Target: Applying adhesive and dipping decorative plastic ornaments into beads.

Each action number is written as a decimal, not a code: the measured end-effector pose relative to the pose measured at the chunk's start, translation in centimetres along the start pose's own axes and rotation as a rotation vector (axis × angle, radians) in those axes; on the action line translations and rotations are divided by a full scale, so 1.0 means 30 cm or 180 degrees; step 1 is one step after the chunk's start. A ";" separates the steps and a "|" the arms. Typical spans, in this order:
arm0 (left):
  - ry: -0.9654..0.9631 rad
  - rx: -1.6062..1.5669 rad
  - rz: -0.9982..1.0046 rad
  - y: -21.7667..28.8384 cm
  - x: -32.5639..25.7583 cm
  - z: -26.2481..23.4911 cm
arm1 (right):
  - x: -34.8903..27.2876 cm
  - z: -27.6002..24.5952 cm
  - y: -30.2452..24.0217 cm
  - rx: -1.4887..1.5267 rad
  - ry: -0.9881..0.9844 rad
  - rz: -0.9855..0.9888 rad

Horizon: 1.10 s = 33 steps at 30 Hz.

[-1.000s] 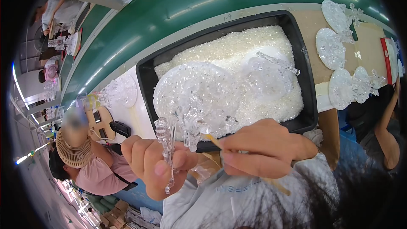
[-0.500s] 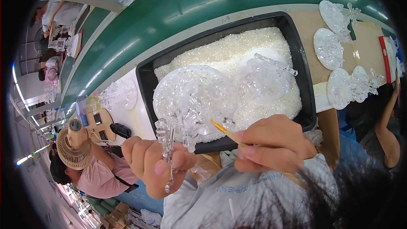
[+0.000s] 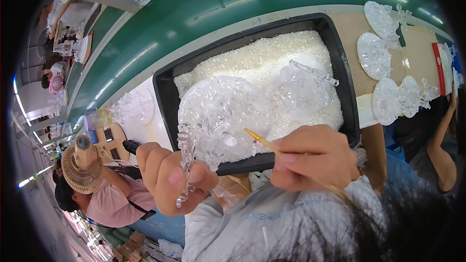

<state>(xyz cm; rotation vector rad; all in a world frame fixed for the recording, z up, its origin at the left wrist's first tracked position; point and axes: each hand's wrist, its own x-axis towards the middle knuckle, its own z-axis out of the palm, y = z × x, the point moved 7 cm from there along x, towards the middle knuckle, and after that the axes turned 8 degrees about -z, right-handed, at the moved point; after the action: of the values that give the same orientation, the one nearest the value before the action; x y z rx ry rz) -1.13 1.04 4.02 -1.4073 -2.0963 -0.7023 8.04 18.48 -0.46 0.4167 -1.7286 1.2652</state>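
Observation:
My left hand is closed around the stem of a clear plastic ornament with a wide round disc. That disc, speckled with clear bits, is tilted over the near left part of a black tray full of clear granules. Between the thumb and fingers of my right hand is a slim paintbrush with a golden ferrule. Its tip is close to the ornament's lower right side; contact cannot be made out. A smaller disc-shaped clear piece with a clear rod lies on the granules at the right.
Several clear ornaments stand on the cardboard at the right, and others at the left. Beyond the tray runs a green belt. A tan fan and a co-worker in pink are at the left; another person's arm is at right.
My left hand has shifted slightly up and left, turning the ornament a little. The brush has moved slightly upward with my right hand, its tip still near the disc.

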 end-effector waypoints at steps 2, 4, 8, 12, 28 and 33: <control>0.0042 -0.0067 0.0002 0.001 0.006 0.002 | 0.003 -0.022 0.006 -0.0035 0.0141 0.0086; 0.0101 -0.0218 0.0038 -0.003 0.015 0.009 | 0.027 0.014 0.006 0.0455 -0.0475 0.0019; 0.0150 -0.0353 0.0062 -0.008 0.008 0.008 | 0.003 0.041 0.006 0.0180 -0.0328 -0.0180; 0.0134 -0.0371 0.0062 -0.007 0.019 0.006 | 0.023 -0.012 0.009 0.0098 -0.0106 -0.0127; -0.0070 -0.0606 0.0058 -0.011 0.022 0.003 | -0.003 -0.001 0.010 0.0038 0.0064 -0.0132; -0.0140 -0.0462 0.0112 -0.001 0.033 0.000 | 0.013 0.042 0.014 0.0438 -0.0482 -0.0087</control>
<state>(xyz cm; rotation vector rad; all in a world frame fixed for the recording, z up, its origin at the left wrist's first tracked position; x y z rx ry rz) -1.48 1.69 4.68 -1.5466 -2.0843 -0.8305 6.93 17.62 -0.44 0.6287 -1.7602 1.3671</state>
